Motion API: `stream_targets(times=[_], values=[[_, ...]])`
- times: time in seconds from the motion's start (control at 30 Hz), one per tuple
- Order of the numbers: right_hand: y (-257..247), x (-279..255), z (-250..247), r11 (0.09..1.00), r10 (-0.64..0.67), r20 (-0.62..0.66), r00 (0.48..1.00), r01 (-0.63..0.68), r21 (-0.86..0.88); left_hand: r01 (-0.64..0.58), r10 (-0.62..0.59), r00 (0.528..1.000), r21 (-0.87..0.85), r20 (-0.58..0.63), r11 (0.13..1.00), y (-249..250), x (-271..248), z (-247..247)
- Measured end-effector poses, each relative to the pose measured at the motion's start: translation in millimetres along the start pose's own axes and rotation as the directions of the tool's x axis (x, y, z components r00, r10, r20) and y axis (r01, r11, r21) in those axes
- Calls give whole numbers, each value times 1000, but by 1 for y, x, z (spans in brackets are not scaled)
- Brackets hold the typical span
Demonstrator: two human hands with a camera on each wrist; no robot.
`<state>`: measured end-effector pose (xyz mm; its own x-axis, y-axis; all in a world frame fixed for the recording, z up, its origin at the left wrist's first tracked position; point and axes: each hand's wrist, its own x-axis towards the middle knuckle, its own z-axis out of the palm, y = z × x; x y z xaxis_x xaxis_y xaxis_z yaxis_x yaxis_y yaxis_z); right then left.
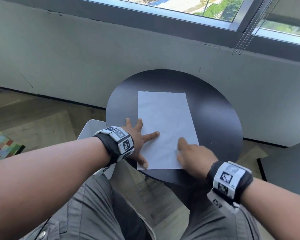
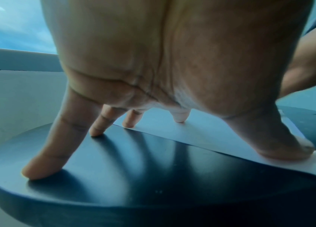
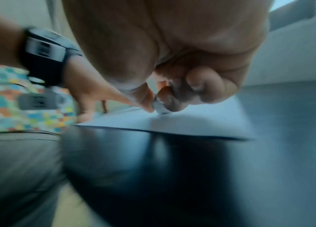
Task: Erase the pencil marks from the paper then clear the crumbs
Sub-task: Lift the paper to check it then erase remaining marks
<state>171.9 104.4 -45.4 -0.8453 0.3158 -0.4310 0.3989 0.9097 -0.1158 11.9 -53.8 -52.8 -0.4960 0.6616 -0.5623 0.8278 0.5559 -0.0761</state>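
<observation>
A white sheet of paper [image 1: 164, 125] lies on a round black table [image 1: 215, 122]. My left hand [image 1: 139, 135] is spread flat, its index finger and thumb pressing the sheet's left edge while the outer fingers [image 2: 42, 165] rest on the bare tabletop. My right hand [image 1: 189, 153] is over the sheet's lower right part, thumb and curled fingers pinching a small pale eraser [image 3: 160, 108] whose tip touches the paper [image 3: 172, 124]. The right wrist view is blurred. Pencil marks and crumbs are too faint to make out.
The table stands against a grey wall below a window [image 1: 197, 7], with bead cords [image 1: 246, 37] hanging at the right. A white chair seat [image 1: 93, 129] sits at the table's left, a colourful patterned cushion [image 1: 0, 146] at far left. My knees are under the table's near edge.
</observation>
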Motion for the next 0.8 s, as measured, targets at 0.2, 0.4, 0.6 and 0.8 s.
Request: stream_targets(times=[0.2,0.4,0.6,0.8], values=[[7,9,-6,999,38,-32,999,-37,29,-2,2,1000,-13,12,1000,-1,1,0],[-23,17,-2,990,-137,-17,990,136,-49,0,0,1000,-11,23,1000,-2,2,1],[-19,44,-25,997,-77,-28,997,77,-14,10,-9,1000,-29,25,1000,-5,2,4],[-55,50,-8,957,-273,-17,962,269,-108,7,-7,1000,-42,-4,999,-8,0,8]])
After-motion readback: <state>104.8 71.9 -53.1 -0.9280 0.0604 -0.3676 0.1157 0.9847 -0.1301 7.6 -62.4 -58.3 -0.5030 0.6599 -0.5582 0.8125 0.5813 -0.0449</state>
